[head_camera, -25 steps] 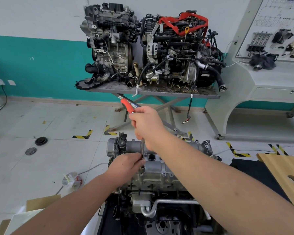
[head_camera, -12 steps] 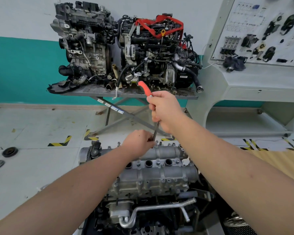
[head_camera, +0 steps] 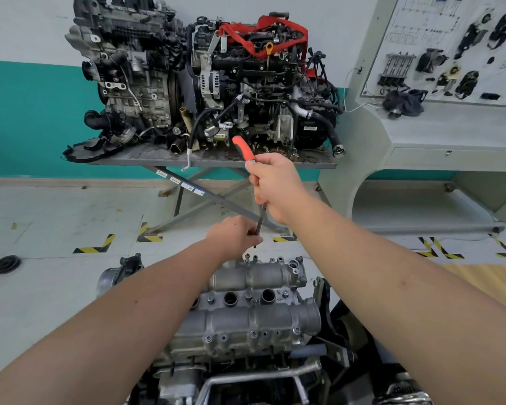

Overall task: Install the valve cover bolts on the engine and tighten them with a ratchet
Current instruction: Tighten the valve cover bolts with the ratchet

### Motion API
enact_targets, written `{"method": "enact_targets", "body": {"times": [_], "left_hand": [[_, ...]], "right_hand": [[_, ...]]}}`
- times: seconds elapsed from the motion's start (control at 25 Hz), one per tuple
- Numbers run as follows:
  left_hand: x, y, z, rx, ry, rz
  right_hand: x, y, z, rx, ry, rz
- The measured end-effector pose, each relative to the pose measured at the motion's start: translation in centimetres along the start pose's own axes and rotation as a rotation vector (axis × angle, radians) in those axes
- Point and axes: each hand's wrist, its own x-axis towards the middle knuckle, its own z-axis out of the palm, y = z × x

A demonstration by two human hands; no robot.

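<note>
Ratchet (head_camera: 262,222) is slanting from 12 down to 6, right hand (head_camera: 276,187) clamping its handle, left hand (head_camera: 235,236) pinching its lower end. Valve cover (head_camera: 256,299) is lying just below at 6, so the left hand is nearer the rear bolts

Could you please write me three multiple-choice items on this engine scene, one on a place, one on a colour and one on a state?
1. Where is the left hand?
A. at the ratchet's lower end, above the valve cover
B. on the floor
C. on the wall panel

2. What colour is the ratchet grip?
A. blue
B. red-orange
C. black

3. How does the right hand stand?
A. open and idle
B. flat on the cover
C. gripping the ratchet handle

Answers:
1 A, its fingers meet the shaft's tip over the cover.
2 B, the grip protrudes above the fist.
3 C, fingers wrap the handle.
</note>
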Motion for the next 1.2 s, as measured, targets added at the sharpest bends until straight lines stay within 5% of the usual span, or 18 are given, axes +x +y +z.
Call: {"method": "enact_targets", "body": {"times": [1.2], "left_hand": [[1.1, -2.3, 1.7, 0.021, -0.085, -0.017]], "right_hand": [[1.5, 3.1, 0.1, 0.027, -0.03, 0.086]]}}
